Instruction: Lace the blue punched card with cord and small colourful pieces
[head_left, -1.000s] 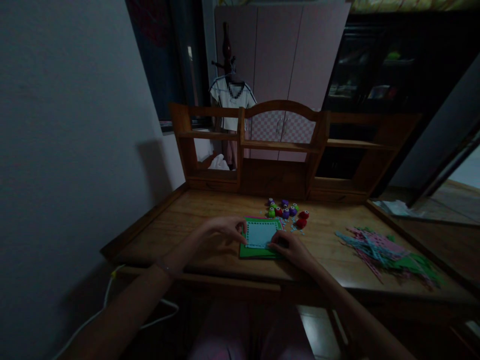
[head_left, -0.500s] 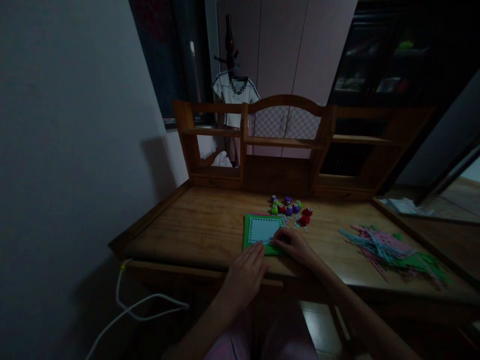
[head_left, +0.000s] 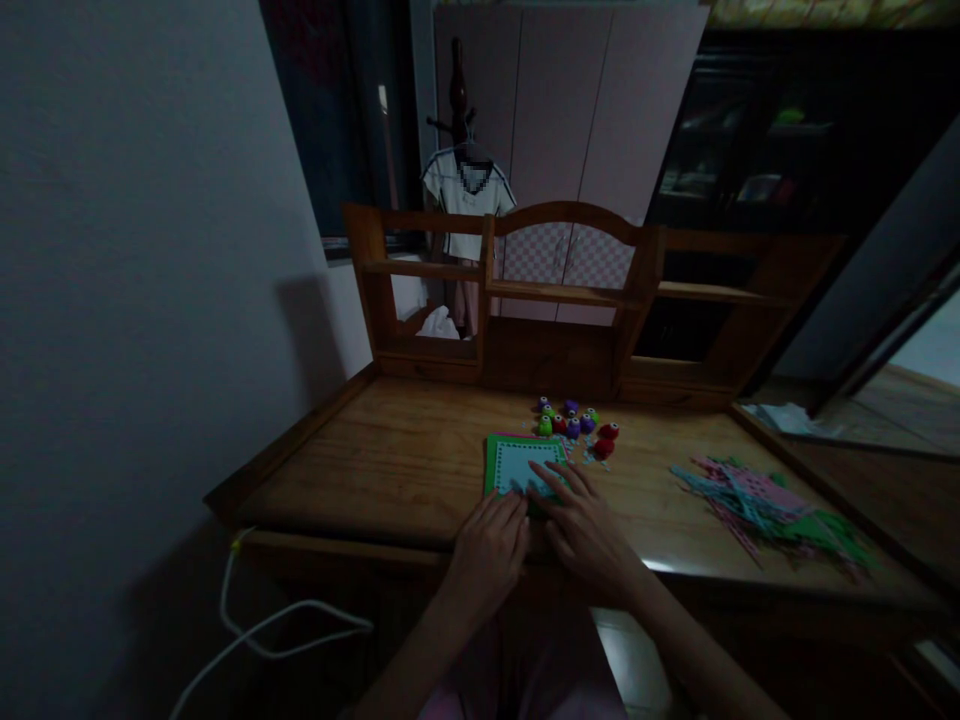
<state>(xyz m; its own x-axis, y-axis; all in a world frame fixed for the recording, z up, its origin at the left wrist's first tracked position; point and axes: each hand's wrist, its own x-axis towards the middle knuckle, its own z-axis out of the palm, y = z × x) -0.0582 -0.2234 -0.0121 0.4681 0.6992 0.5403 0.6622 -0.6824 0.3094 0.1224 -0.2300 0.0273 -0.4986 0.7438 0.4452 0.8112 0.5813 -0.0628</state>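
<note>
Under the left grip [head_left: 489,548], fingers together, and the spread right grip [head_left: 592,530], a thin rectangular pale-blue sheet [head_left: 517,462] lay on a green sheet [head_left: 491,460], visible borders dotted, near edge partly hidden.

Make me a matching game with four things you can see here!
Things:
1. Blue sheet
2. Little toys with eyes
3. Messy heap of strips
4. White shirt

Places:
A. On the desk, far over to the right
B. On a hanger
C. On top of the green sheet
D. Bunched just beyond the green sheet

Right pairs: 1-C, 2-D, 3-A, 4-B
</note>
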